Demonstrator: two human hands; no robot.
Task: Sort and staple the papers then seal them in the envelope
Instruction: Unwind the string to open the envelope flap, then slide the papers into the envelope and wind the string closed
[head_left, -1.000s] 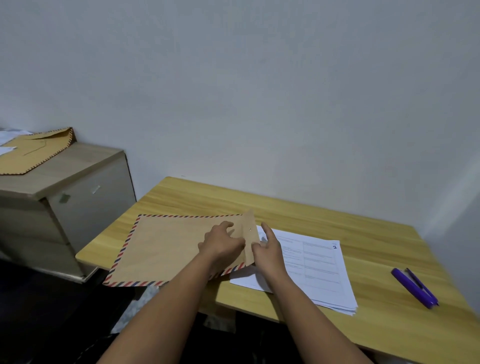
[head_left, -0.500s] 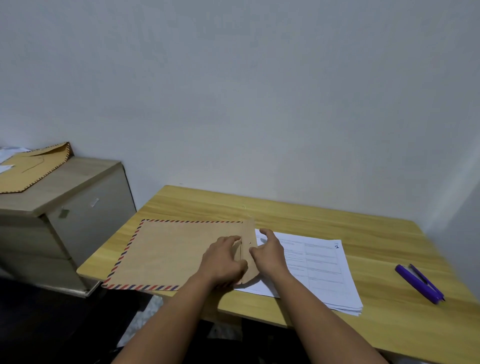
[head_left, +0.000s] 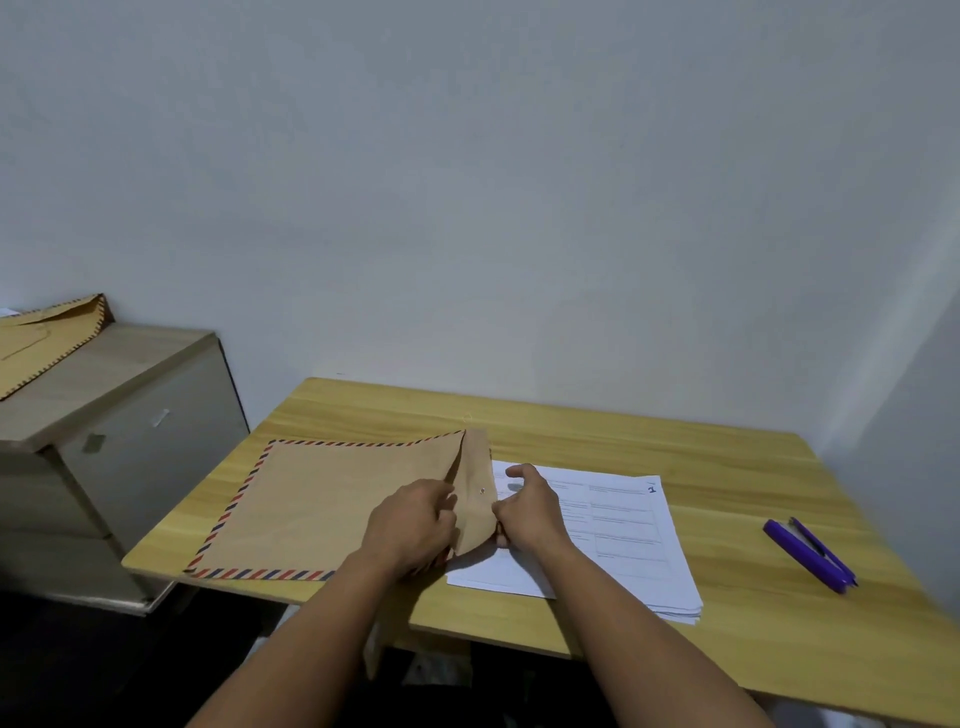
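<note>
Early stage: airmail envelope (head_left: 322, 499) flat on table (head_left: 727, 467), left hand (head_left: 410, 525) & right hand (head_left: 530, 512) grip pinching its flap (head_left: 475, 488) open. Paper stack (head_left: 618, 540) beside it, not inserted; stapling can't tell, purple stapler (head_left: 808, 553) untouched.

From my remote view I counted two hands, the left hand (head_left: 410, 525) and the right hand (head_left: 530, 512), both at one brown envelope (head_left: 322, 504) with a striped border on the one wooden table (head_left: 675, 447). One stack of printed papers (head_left: 618, 540) lay beside that envelope. I counted one purple stapler (head_left: 808, 553) near the table's right end. One low cabinet (head_left: 119, 415) stood to the left, and on it I saw a second envelope (head_left: 41, 343), which made two envelopes in all.
</note>
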